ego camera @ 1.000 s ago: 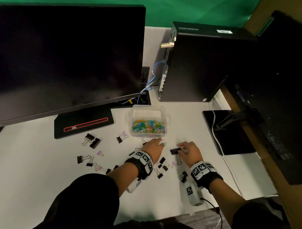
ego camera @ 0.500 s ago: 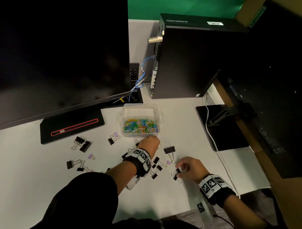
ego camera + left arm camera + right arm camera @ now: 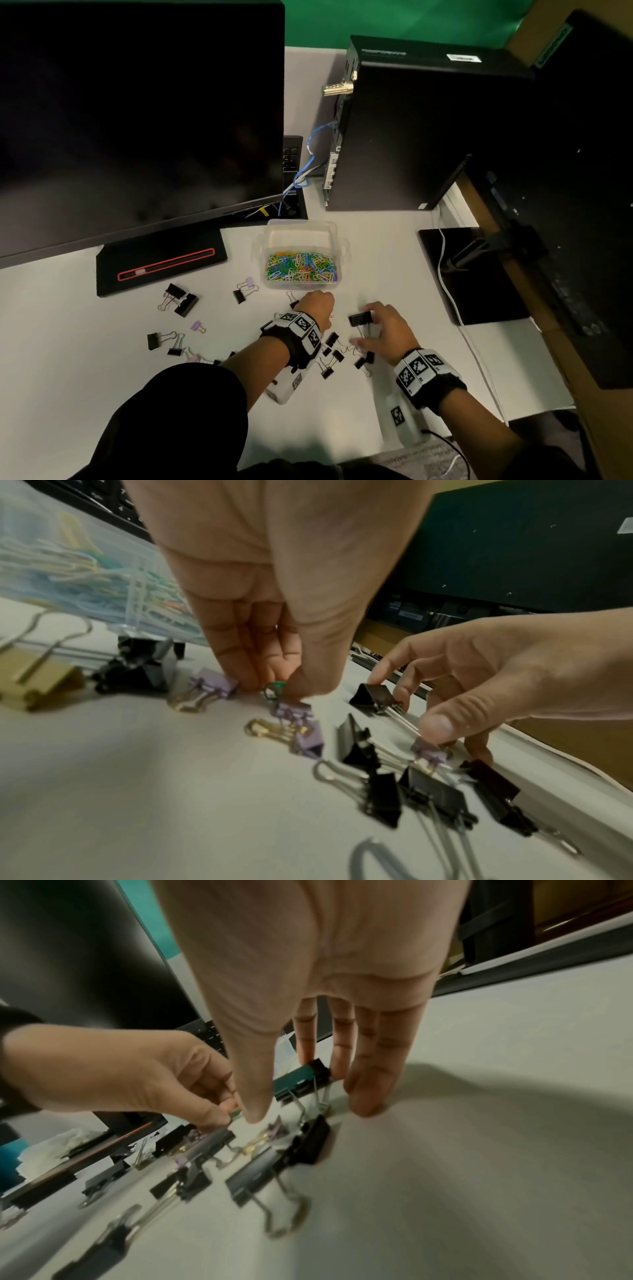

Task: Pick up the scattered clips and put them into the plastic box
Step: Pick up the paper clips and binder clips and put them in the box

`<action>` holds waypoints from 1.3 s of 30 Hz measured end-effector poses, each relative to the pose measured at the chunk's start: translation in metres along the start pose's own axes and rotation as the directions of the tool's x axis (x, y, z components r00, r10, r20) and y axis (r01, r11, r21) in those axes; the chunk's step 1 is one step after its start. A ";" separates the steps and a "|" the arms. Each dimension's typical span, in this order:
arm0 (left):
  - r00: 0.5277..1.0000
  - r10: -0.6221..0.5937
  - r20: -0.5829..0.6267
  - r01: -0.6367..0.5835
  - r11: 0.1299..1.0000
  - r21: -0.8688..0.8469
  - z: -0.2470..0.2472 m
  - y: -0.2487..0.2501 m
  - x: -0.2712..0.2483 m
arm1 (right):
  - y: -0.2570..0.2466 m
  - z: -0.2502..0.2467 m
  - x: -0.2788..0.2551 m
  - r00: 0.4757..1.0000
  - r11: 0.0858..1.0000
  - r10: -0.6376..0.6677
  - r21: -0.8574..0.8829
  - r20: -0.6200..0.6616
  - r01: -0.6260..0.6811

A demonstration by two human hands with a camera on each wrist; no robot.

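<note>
White tabletop (image 3: 68, 359), carrying one clear plastic box (image 3: 301, 236) part-filled with coloured paper clips (image 3: 301, 269), set just in front of a dark monitor (image 3: 137, 113) and a black computer case (image 3: 421, 137). Binder clips lie scattered near the box: a black pair (image 3: 180, 298) to the left, a further group (image 3: 164, 342) nearer the front edge, small purple ones (image 3: 214, 685) among them, and a cluster (image 3: 334, 356) between the two wrists. Left hand (image 3: 317, 305), just in front of the box, fingers (image 3: 240, 653) pressed together and curled down, pinching a small green clip (image 3: 274, 689) against the thumb at the tabletop. Right hand (image 3: 385, 329), to the right of the left, fingers (image 3: 342, 1047) spread and bent over a large black binder clip (image 3: 360, 319), fingertips touching its body, the thumb low beside a purple clip (image 3: 430, 752). Both wrists carry black bands with square printed markers (image 3: 303, 325).
</note>
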State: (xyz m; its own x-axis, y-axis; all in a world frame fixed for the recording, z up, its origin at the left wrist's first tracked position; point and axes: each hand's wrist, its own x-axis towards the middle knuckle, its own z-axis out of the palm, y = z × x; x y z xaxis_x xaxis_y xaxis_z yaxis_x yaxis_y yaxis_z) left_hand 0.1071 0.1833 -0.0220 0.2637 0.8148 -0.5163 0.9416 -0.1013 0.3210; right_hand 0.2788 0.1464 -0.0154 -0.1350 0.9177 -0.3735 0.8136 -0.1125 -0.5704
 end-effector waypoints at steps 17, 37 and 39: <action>0.950 -0.075 -0.302 -0.040 0.933 -0.359 -0.072 -0.046 -0.004 | -0.025 0.014 0.013 0.999 1.000 -0.021 0.009 0.026 0.021; 0.835 -0.482 -0.266 0.368 0.848 -0.382 0.015 -0.222 -0.162 | -0.138 0.097 0.016 0.841 0.874 -0.428 -0.083 0.332 0.478; 0.854 -0.449 -0.261 0.327 0.855 -0.403 0.024 -0.218 -0.164 | -0.146 0.111 0.009 0.795 0.837 -0.448 -0.121 0.410 0.534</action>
State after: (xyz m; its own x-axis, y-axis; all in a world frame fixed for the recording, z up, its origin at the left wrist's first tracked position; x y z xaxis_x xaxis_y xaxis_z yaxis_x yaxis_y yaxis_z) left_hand -0.1366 0.0580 -0.0258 -0.2526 0.8907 -0.3779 0.8070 0.4094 0.4255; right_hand 0.0958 0.1293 -0.0165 -0.7034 0.6236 -0.3411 0.6772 0.4424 -0.5879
